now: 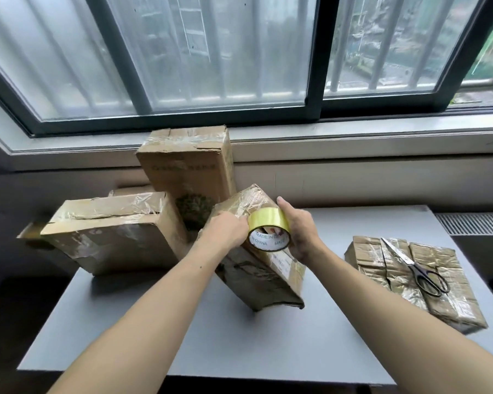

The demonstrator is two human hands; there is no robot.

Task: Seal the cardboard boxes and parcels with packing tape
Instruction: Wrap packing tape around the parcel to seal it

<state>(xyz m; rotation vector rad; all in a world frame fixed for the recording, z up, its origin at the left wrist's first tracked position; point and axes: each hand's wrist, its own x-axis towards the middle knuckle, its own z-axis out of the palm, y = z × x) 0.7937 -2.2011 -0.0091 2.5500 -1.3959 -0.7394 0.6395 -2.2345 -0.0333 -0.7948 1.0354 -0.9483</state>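
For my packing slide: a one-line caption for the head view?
Right hand grips a yellow tape roll before a tilted box, left hand at the roll's edge; scissors lie on a parcel.

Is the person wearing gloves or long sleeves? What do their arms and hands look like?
No gloves, and no sleeves in view. The left hand and right hand are bare. The left forearm and right forearm are bare too, right down to the picture's bottom edge. I see no watch, ring or bracelet.
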